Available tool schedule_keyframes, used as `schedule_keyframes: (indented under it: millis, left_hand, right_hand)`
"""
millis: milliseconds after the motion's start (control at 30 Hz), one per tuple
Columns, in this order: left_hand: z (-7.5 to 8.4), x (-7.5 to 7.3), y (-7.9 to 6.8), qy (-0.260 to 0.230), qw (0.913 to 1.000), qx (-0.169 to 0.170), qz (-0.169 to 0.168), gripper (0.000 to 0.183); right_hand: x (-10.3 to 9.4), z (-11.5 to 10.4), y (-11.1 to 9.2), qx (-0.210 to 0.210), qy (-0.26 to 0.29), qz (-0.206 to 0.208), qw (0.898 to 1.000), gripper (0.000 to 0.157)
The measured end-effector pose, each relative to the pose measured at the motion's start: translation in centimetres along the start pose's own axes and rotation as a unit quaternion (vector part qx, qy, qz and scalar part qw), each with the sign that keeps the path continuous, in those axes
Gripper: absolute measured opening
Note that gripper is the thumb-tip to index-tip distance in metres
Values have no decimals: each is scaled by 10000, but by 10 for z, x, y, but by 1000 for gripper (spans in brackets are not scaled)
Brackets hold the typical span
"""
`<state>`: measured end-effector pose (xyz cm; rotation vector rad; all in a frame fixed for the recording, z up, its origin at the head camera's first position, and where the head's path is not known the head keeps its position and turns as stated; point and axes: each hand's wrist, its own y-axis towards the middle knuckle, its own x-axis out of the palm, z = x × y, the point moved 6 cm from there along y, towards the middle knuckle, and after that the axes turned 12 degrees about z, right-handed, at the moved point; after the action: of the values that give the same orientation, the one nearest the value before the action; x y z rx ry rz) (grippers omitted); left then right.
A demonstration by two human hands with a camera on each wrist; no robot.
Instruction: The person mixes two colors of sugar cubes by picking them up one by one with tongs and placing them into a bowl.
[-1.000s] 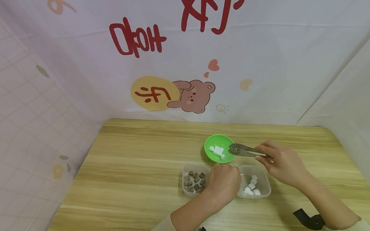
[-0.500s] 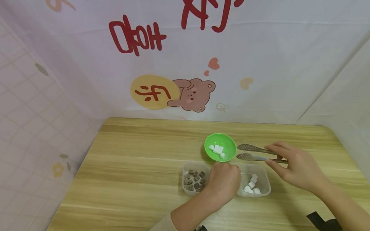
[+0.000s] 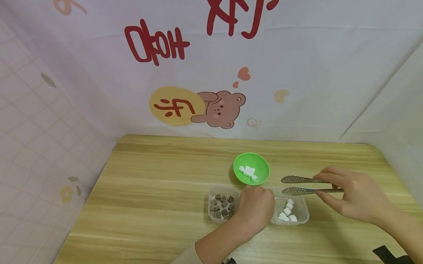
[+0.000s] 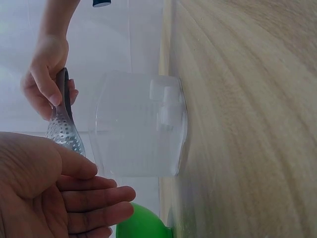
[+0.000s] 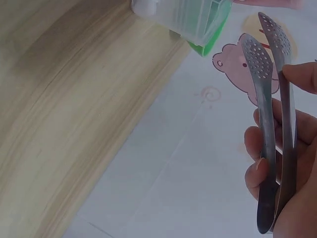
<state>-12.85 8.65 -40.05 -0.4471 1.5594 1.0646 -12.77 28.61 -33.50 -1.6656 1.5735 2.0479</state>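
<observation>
My right hand (image 3: pixel 360 193) holds metal tongs (image 3: pixel 304 191) with perforated tips. The tips stand apart, with nothing between them, above the far right side of a clear plastic container (image 3: pixel 303 218) of white cubes (image 3: pixel 287 211). In the right wrist view, fingers and thumb wrap the arms of the tongs (image 5: pixel 267 119). My left hand (image 3: pixel 256 208) is between the two plastic containers; the left wrist view shows its loosely bent fingers (image 4: pixel 99 198) holding nothing. A green bowl (image 3: pixel 263 175) with several small white cubes sits beyond it.
Left of my left hand stands another clear plastic container (image 3: pixel 211 215) holding several dark brown cubes (image 3: pixel 225 213). All rest on a wood-grain table (image 3: pixel 147 196). A printed white cloth (image 3: pixel 300 59) hangs behind the table and along its sides.
My right hand has drawn the tongs away from the green bowl, to the right and nearer me. Their tips have spread wider apart. My left hand has stayed in place.
</observation>
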Motion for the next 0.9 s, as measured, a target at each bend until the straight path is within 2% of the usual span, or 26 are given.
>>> schedule_keyframes:
  millis: [333, 567, 700, 900]
  left_hand:
    - [0, -1, 0, 5, 10000, -8, 12, 41]
    - [0, 0, -1, -3, 9999, 5, 140, 41]
    - [-1, 1, -2, -115, 9998, -8, 168, 43]
    - [-1, 2, -4, -265, 9995, -16, 188, 46]
  right_hand:
    - [5, -7, -1, -401, -180, -760, 9961, 40]
    - [10, -14, 6, -625, -107, -1228, 9904, 33]
    - [15, -18, 15, -599, -280, -1816, 9812, 32]
    - [29, -30, 26, -672, -603, -2652, 9600, 37]
